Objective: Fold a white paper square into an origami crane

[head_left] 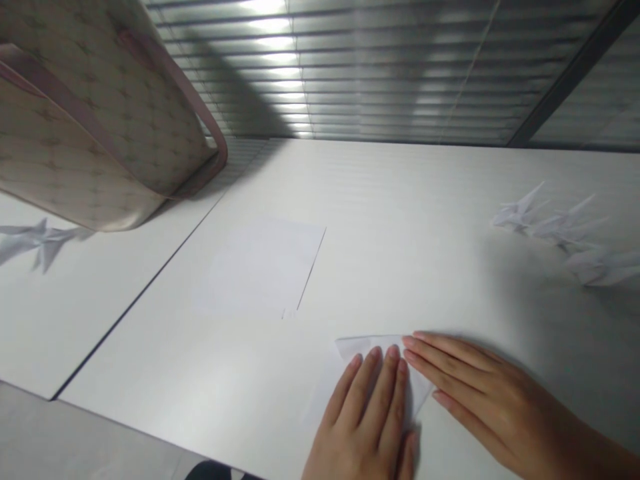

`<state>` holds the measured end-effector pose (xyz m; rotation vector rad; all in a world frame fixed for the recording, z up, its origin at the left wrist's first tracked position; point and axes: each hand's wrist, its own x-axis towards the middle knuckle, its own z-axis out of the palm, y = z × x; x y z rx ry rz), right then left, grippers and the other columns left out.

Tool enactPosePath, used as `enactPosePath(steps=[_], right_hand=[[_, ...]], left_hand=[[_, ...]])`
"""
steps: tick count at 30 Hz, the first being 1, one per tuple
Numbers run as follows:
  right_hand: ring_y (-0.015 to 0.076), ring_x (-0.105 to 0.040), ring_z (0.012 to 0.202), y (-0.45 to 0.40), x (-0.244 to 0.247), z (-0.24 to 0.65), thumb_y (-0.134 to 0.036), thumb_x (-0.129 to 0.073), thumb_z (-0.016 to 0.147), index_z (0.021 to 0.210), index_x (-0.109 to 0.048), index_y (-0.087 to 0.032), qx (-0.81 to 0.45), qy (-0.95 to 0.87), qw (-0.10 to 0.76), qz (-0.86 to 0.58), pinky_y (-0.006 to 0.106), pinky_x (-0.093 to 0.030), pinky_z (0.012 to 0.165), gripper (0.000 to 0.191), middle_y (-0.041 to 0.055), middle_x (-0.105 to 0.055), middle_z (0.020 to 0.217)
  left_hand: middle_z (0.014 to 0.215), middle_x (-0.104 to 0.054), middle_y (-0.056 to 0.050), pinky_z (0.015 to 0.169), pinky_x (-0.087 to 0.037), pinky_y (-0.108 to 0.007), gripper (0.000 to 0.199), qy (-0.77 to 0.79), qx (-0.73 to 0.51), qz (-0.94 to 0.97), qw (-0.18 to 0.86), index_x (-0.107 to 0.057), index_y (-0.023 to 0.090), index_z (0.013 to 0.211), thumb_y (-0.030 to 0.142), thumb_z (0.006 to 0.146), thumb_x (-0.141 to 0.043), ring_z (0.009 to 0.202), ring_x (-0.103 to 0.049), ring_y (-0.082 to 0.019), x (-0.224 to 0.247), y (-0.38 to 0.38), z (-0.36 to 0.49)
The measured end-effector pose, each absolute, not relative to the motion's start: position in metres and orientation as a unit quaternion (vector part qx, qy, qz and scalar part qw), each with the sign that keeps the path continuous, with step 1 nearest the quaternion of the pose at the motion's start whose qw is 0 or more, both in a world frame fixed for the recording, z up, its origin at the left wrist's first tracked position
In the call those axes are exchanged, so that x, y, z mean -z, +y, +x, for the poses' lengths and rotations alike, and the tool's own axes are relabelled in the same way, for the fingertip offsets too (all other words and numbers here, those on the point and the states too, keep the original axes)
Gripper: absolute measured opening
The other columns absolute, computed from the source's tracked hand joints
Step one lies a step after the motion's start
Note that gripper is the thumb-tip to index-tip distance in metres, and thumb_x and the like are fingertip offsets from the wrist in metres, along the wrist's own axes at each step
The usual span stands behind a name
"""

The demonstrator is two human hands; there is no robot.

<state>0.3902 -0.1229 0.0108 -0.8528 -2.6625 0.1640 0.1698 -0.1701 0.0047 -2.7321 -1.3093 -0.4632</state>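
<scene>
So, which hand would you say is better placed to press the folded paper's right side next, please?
Right hand, probably: its fingertips lie on that side; the left hand lies across the paper.

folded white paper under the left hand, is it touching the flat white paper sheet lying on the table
Apart: the head view shows bare white tabletop between the folded white paper and the flat white paper sheet.
</scene>
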Motion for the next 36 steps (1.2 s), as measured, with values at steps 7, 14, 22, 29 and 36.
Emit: enactPosePath(steps=[7,14,22,29,36], right_hand=[[0.0152,-0.050,0.128,-0.122,-0.008,0.388,-0.012,-0.043,0.092,0.141,-0.046,-0.016,-0.086,-0.936,0.137,-0.312,0.026,-0.046,0.104,0.048,0.0038,-0.052,0.142],[0.0184,-0.051,0.128,-0.117,-0.011,0.387,-0.011,-0.043,0.092,0.139,-0.048,-0.013,-0.099,-0.944,0.136,-0.285,0.030,-0.048,0.103,0.047,0.0074,-0.055,0.139],[0.0190,-0.059,0.117,-0.113,-0.006,0.378,-0.015,-0.040,0.096,0.139,-0.047,-0.015,-0.050,-0.938,0.120,-0.320,0.033,-0.051,0.095,0.044,0.0086,-0.055,0.139],[0.0184,-0.059,0.107,-0.106,-0.006,0.379,-0.019,-0.042,0.098,0.139,-0.047,-0.020,-0.024,-0.944,0.103,-0.312,0.034,-0.044,0.092,0.041,0.0062,-0.061,0.131],[0.0184,-0.058,0.106,-0.096,-0.007,0.379,-0.017,-0.044,0.097,0.137,-0.049,-0.020,-0.021,-0.957,0.112,-0.267,0.035,-0.035,0.093,0.041,0.0057,-0.063,0.125]], left_hand=[[0.138,-0.056,-0.008,0.105,-0.043,-0.036,0.039,-0.421,0.162,-0.891,0.042,-0.059,0.009,0.126,0.032,0.099,-0.043,0.124,-0.054,-0.024,-0.001,-0.170,0.171],[0.136,-0.058,-0.008,0.105,-0.041,-0.035,0.041,-0.433,0.163,-0.885,0.041,-0.057,0.008,0.128,0.033,0.099,-0.041,0.124,-0.054,-0.025,0.002,-0.173,0.174],[0.137,-0.057,-0.006,0.105,-0.041,-0.034,0.043,-0.438,0.156,-0.884,0.038,-0.055,0.008,0.130,0.034,0.101,-0.037,0.126,-0.052,-0.024,0.002,-0.176,0.175],[0.137,-0.057,-0.005,0.106,-0.039,-0.033,0.043,-0.440,0.165,-0.882,0.032,-0.056,0.009,0.129,0.034,0.101,-0.037,0.126,-0.051,-0.024,0.003,-0.175,0.174],[0.135,-0.059,-0.005,0.108,-0.035,-0.032,0.045,-0.449,0.182,-0.874,0.044,-0.056,0.009,0.129,0.038,0.100,-0.037,0.124,-0.051,-0.023,0.010,-0.177,0.176]])
